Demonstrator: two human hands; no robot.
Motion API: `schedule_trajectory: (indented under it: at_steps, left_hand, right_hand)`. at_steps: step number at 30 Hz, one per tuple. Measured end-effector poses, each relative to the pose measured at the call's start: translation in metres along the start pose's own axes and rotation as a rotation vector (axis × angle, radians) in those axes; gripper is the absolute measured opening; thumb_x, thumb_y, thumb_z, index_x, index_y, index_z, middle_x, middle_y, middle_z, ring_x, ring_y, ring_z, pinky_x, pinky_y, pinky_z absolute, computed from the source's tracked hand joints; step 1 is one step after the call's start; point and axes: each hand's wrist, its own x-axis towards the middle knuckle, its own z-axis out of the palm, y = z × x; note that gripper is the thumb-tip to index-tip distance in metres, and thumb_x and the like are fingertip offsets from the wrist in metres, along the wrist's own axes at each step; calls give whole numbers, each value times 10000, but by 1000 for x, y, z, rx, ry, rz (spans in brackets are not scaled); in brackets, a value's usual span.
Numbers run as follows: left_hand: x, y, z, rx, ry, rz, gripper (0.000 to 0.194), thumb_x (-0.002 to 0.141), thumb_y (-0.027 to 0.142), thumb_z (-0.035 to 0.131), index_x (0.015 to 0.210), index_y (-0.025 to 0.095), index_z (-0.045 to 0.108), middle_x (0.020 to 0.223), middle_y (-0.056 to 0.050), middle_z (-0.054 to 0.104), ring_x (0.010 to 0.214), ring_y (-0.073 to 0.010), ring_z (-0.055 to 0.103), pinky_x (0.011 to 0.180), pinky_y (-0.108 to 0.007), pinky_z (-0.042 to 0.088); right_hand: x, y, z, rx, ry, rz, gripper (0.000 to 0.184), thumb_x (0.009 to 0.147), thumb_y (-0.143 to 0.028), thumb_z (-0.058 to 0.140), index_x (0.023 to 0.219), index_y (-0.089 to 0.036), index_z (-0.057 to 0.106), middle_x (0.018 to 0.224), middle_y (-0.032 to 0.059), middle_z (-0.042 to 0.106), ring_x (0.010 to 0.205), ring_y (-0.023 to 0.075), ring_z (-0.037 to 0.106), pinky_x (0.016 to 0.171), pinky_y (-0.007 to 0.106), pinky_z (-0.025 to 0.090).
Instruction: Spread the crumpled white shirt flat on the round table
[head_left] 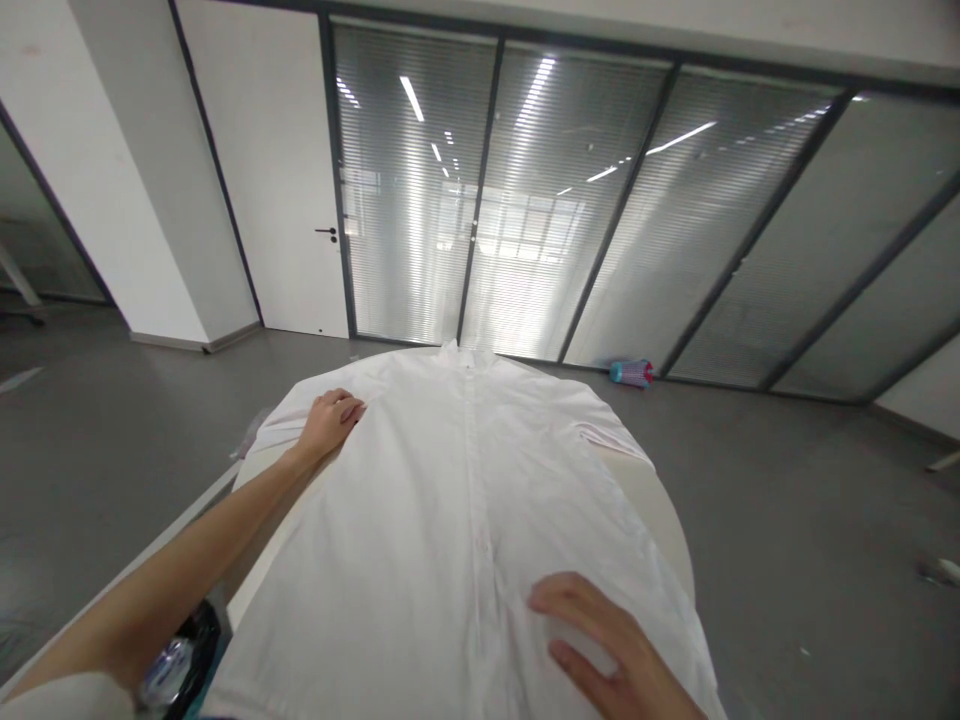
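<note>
A white button-front shirt (427,500) lies spread out face up, its collar at the far end and short sleeves out to both sides. The button strip runs down its middle, with light creases nearby. At the left armpit, close to the sleeve, my left hand (330,422) is closed with curled fingers on the cloth, seemingly pinching it; the fingertips are partly hidden. My right hand (604,640) is over the lower right front of the shirt, thumb and fingers apart, holding nothing. Whether it touches the cloth, I cannot tell.
Beneath the shirt is a cream table (671,510) with a rounded far end. A dark and clear plastic object (180,660) sits at the lower left, partly behind my forearm. On the floor by the glass wall lies a blue and pink basket-like object (631,374).
</note>
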Motion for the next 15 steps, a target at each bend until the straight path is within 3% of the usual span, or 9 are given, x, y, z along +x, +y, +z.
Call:
schedule_trajectory:
  at_steps: [3,7,11,15]
  left_hand:
    - [-17,14,-19,-76,-135,-159,422,925,492,439,1014,202,732,858,-69,693,751,-225,637,692,-311,469]
    - [-52,29,-49,-255,-450,-253,531,860,590,496,1229,237,640,729,-9,653,590,-193,592,579,-285,445]
    - [-82,34,-74,-445,-603,-339,716,793,622,586,1408,271,479,817,-12,635,580,-176,575,522,-268,447]
    - [-100,34,-92,-482,-631,-347,655,779,592,630,1361,305,539,845,-24,632,629,-179,574,571,-272,465]
  right_hand:
    - [-22,37,-25,-309,166,213,265,944,-426,543,1087,-280,711,1081,77,719,1026,260,680,937,435,555]
    - [-54,77,-36,-486,205,463,364,906,-499,481,1045,-257,715,1036,92,719,951,302,701,840,476,576]
    - [-69,86,-40,-472,238,672,384,864,-582,463,906,-271,685,949,88,717,842,279,709,727,407,568]
    - [-72,84,-47,-458,201,882,432,838,-671,458,783,-278,627,780,88,695,707,284,700,634,394,529]
